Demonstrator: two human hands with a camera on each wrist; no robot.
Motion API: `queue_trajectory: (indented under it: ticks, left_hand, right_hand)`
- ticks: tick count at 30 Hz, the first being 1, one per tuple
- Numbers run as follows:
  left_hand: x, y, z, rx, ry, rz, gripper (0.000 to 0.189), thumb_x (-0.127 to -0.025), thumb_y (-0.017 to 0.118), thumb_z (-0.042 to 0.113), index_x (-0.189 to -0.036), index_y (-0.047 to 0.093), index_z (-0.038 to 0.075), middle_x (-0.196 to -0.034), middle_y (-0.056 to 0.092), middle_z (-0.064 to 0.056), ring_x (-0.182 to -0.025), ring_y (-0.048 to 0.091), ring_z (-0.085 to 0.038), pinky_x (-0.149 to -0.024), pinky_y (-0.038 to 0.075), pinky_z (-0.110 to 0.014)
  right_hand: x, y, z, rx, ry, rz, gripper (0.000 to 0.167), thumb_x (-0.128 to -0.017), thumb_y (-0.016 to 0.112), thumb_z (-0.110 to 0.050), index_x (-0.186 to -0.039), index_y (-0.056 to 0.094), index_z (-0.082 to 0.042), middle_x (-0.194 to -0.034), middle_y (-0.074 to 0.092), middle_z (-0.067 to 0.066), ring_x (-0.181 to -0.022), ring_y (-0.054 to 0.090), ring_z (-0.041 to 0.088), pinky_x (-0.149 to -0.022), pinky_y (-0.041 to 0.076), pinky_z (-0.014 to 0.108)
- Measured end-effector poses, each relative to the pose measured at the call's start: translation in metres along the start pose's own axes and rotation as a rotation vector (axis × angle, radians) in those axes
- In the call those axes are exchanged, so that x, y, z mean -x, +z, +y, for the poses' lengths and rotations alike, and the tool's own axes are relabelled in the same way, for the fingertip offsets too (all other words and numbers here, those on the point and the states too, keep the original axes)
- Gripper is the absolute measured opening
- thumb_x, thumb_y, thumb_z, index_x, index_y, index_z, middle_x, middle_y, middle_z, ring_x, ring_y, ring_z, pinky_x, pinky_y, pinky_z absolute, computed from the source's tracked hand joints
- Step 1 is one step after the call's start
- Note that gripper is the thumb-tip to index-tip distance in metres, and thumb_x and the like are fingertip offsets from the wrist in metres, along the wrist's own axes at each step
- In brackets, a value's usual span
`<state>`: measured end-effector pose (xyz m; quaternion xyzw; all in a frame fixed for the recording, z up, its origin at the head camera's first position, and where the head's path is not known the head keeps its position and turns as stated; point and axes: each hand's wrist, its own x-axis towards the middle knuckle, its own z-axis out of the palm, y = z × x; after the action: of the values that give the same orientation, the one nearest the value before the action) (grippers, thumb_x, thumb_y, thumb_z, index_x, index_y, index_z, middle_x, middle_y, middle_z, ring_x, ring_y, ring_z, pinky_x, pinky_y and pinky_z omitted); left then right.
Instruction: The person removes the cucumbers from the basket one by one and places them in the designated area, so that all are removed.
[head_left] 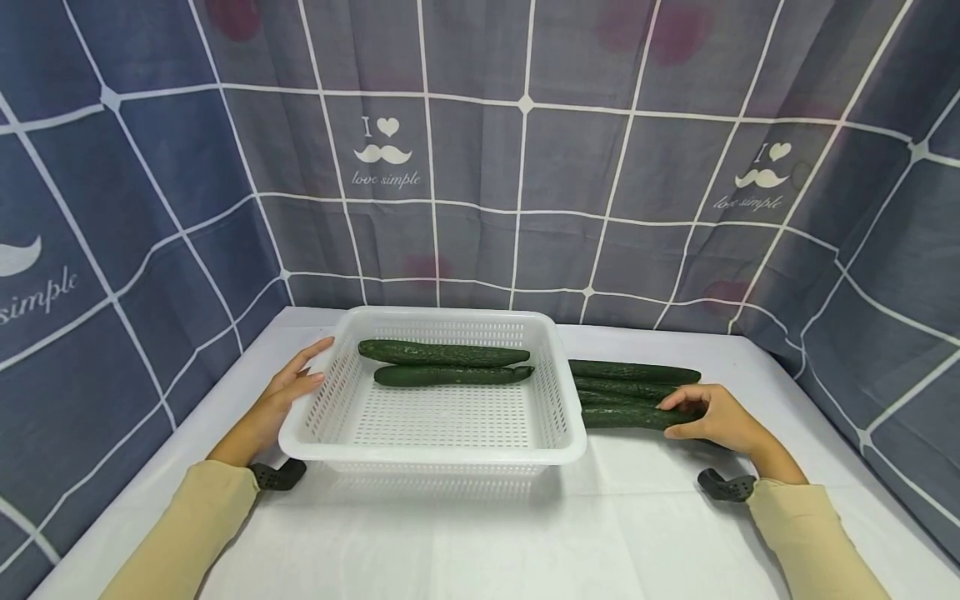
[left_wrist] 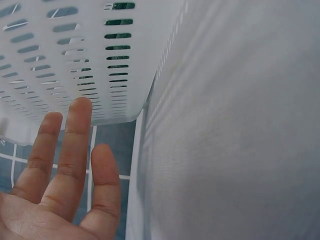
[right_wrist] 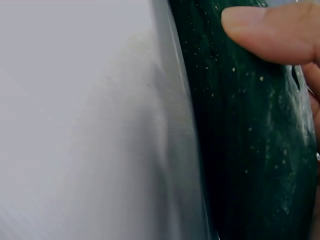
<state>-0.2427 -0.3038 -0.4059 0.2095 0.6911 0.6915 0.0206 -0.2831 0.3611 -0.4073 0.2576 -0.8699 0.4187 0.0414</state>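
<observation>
A white plastic basket (head_left: 442, 454) with slotted walls stands on the table. Inside it, two cucumbers (head_left: 450, 377) lie side by side toward the back. My left hand (head_left: 281, 400) is at the basket's left rim, fingers extended; in the left wrist view its fingers (left_wrist: 75, 145) are straight beside the slotted wall (left_wrist: 120, 100). Right of the basket, several more cucumbers (head_left: 633, 371) lie in a row. My right hand (head_left: 712, 421) grips the right end of the nearest one, and the right wrist view has the thumb (right_wrist: 265, 32) across that dark green cucumber (right_wrist: 250, 140).
A white cloth (head_left: 480, 542) covers the table. Grey checked curtains (head_left: 480, 242) with white lines enclose the back and both sides. Dark wrist-worn devices (head_left: 279, 475) sit below each hand.
</observation>
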Motion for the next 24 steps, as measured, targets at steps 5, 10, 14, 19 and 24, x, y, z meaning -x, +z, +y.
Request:
queue_trajectory:
  ticks: [5,10,14,19,24]
  left_hand:
    - [0.0004,-0.0002,-0.0001,0.01,0.012,-0.012,0.055,-0.114,0.042,0.01,-0.16,0.045,0.04,-0.132,0.062,0.001,-0.108,0.07,-0.014,-0.082,0.063,-0.033]
    - [-0.0001,-0.0007,0.0001,0.012,0.014,-0.007,0.055,-0.114,0.041,0.01,-0.16,0.045,0.04,-0.132,0.062,0.0,-0.107,0.07,-0.014,-0.081,0.063,-0.033]
    - [-0.0003,-0.0003,0.001,0.01,0.014,0.002,0.056,-0.114,0.041,0.01,-0.158,0.047,0.043,-0.132,0.061,0.001,-0.107,0.07,-0.014,-0.08,0.063,-0.033]
    - [0.0002,-0.0002,0.0014,-0.008,-0.001,0.014,0.055,-0.114,0.042,0.012,-0.159,0.046,0.043,-0.133,0.06,0.001,-0.107,0.07,-0.014,-0.08,0.063,-0.033]
    - [0.0001,-0.0002,0.0008,-0.008,-0.006,0.012,0.055,-0.114,0.042,0.012,-0.159,0.045,0.043,-0.133,0.061,0.002,-0.108,0.069,-0.013,-0.081,0.063,-0.033]
  right_hand:
    - [-0.0023,0.0041,-0.0002,0.041,-0.004,-0.006,0.028,-0.075,0.094,0.003,-0.097,0.08,-0.006,-0.098,0.073,-0.013,-0.077,0.055,0.009,-0.067,0.047,0.024]
    - [-0.0039,0.0061,-0.0001,0.057,-0.029,-0.005,0.03,-0.072,0.095,0.006,-0.093,0.078,-0.008,-0.1,0.077,0.0,-0.076,0.054,0.01,-0.066,0.045,0.024]
    - [-0.0042,0.0068,-0.0001,0.065,-0.036,-0.017,0.029,-0.072,0.096,0.006,-0.092,0.078,-0.006,-0.1,0.077,0.005,-0.074,0.054,0.009,-0.064,0.045,0.025]
    - [-0.0037,0.007,0.0017,0.06,-0.037,-0.03,0.025,-0.074,0.095,0.006,-0.09,0.08,-0.005,-0.1,0.078,0.001,-0.072,0.058,0.007,-0.06,0.045,0.025]
    - [-0.0033,0.0055,0.0013,0.05,-0.048,-0.039,0.022,-0.076,0.094,0.005,-0.09,0.082,-0.005,-0.1,0.078,-0.005,-0.076,0.062,0.007,-0.061,0.048,0.024]
